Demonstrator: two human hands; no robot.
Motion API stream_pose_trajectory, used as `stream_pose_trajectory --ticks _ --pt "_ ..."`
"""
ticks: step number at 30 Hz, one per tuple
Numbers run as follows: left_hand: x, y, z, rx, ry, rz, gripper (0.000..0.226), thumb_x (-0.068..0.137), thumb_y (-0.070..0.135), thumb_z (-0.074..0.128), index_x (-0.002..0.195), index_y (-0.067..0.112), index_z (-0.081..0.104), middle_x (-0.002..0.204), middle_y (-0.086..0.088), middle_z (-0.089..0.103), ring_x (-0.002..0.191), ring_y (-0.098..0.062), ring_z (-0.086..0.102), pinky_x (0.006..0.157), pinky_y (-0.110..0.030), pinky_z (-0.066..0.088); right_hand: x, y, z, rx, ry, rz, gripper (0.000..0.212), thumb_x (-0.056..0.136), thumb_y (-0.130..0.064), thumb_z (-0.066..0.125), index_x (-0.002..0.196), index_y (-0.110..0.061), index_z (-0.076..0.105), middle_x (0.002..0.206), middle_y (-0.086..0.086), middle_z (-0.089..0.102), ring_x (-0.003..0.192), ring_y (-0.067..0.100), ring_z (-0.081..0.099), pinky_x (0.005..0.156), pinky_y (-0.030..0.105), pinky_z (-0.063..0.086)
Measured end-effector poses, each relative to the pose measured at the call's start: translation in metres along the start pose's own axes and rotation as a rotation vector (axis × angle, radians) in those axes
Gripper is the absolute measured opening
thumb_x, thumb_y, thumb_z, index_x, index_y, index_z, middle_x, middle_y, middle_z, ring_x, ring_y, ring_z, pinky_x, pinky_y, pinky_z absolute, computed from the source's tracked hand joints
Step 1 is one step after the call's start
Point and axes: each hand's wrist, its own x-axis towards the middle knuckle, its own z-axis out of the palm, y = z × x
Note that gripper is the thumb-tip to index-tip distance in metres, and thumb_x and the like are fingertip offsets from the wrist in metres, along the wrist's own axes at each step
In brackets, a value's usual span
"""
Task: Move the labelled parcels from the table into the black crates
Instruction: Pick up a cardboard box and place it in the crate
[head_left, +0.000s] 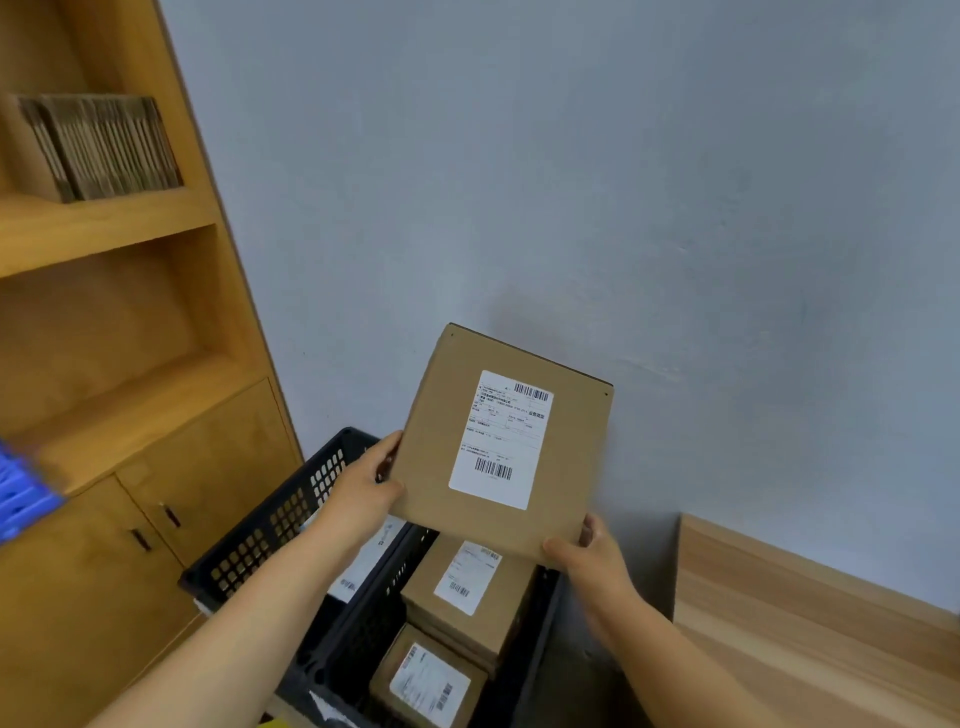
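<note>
A flat brown cardboard parcel (441, 447) with a white barcode label is held up, tilted, above two black crates. My left hand (363, 488) grips its left edge, thumb on top. Its lower right corner is gripped by my right hand (587, 556). Directly below, the right black crate (363, 623) holds stacked labelled parcels (467, 587) and another one (426, 680) nearer to me. The left black crate (270, 519) has a perforated wall and holds a white package (363, 566), partly hidden by my left forearm.
A wooden shelf unit (119, 364) with cupboard doors stands at the left, folded cardboard (104, 145) on an upper shelf. A blue crate (21, 499) shows at the left edge. The light wooden table (805, 623) is at the right, against the grey wall.
</note>
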Motion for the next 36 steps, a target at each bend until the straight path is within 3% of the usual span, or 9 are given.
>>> stream_pose_trajectory --ticks 5,8,12,16,21,26,30,32,36 --pt "0.070 -0.022 0.014 0.036 -0.047 -0.094 0.060 0.094 -0.003 0.042 0.145 0.028 0.034 0.137 0.007 0.049 0.115 -0.009 0.047 0.093 -0.021 0.039 0.057 0.001 0.004 -0.058 0.020 0.078 0.057 0.086 -0.001 0.062 0.136 -0.013 0.036 0.119 0.003 0.053 0.093 0.013 0.053 0.084 0.031 0.045" --pt "0.099 -0.040 0.020 0.078 -0.078 -0.142 0.058 0.094 -0.004 0.039 0.144 0.026 0.036 0.132 0.004 0.051 0.111 -0.010 0.047 0.079 -0.017 0.040 0.083 0.010 0.008 -0.116 0.009 0.141 0.062 0.085 -0.001 0.063 0.140 -0.012 0.034 0.126 0.004 0.052 0.103 0.016 0.050 0.091 0.034 0.044" --pt "0.128 -0.075 0.024 0.131 -0.118 -0.223 0.055 0.096 -0.002 0.038 0.144 0.024 0.036 0.135 -0.001 0.049 0.111 -0.012 0.045 0.087 -0.023 0.037 0.100 0.030 0.015 -0.182 -0.004 0.231 0.063 0.086 -0.002 0.062 0.141 -0.013 0.033 0.118 -0.001 0.049 0.104 0.014 0.047 0.087 0.028 0.041" --pt "0.155 -0.110 0.029 0.202 -0.194 -0.284 0.048 0.097 0.006 0.039 0.140 0.029 0.041 0.125 0.002 0.055 0.112 -0.016 0.051 0.094 -0.030 0.043 0.117 0.054 0.022 -0.225 0.029 0.329 0.059 0.088 -0.006 0.060 0.141 -0.013 0.033 0.127 0.004 0.049 0.105 0.014 0.047 0.088 0.028 0.042" --pt "0.190 -0.155 0.033 0.294 -0.324 -0.338 0.044 0.096 0.008 0.040 0.134 0.028 0.049 0.128 0.001 0.058 0.113 -0.017 0.054 0.099 -0.035 0.045 0.136 0.088 0.036 -0.253 0.085 0.493 0.051 0.092 -0.010 0.058 0.138 -0.011 0.036 0.117 0.001 0.051 0.101 0.016 0.051 0.067 0.021 0.045" --pt "0.222 -0.198 0.035 0.476 -0.456 -0.392 0.046 0.095 0.012 0.038 0.140 0.023 0.042 0.133 -0.004 0.054 0.115 -0.021 0.052 0.096 -0.031 0.044 0.153 0.122 0.054 -0.286 0.134 0.616 0.050 0.092 -0.012 0.058 0.138 -0.010 0.037 0.124 0.007 0.052 0.111 0.022 0.052 0.093 0.034 0.046" --pt "0.238 -0.227 0.039 0.537 -0.538 -0.413 0.060 0.097 0.009 0.035 0.150 0.030 0.019 0.145 -0.002 0.041 0.120 -0.020 0.047 0.087 -0.023 0.038 0.167 0.147 0.071 -0.311 0.197 0.676 0.047 0.093 -0.010 0.055 0.137 -0.007 0.038 0.114 0.004 0.053 0.106 0.021 0.054 0.093 0.034 0.047" --pt "0.245 -0.239 0.043 0.554 -0.568 -0.397 0.059 0.097 0.008 0.033 0.149 0.033 0.020 0.146 -0.001 0.039 0.118 -0.020 0.048 0.085 -0.021 0.039 0.174 0.156 0.078 -0.320 0.215 0.694 0.045 0.095 -0.009 0.052 0.137 -0.007 0.037 0.113 0.004 0.051 0.104 0.020 0.051 0.089 0.029 0.043" --pt "0.257 -0.261 0.052 0.605 -0.607 -0.339 0.056 0.098 0.008 0.034 0.147 0.034 0.026 0.144 -0.002 0.042 0.118 -0.020 0.049 0.084 -0.020 0.041 0.189 0.176 0.085 -0.324 0.274 0.692 0.050 0.096 -0.006 0.050 0.142 -0.007 0.031 0.134 0.012 0.048 0.119 0.027 0.048 0.091 0.030 0.039"
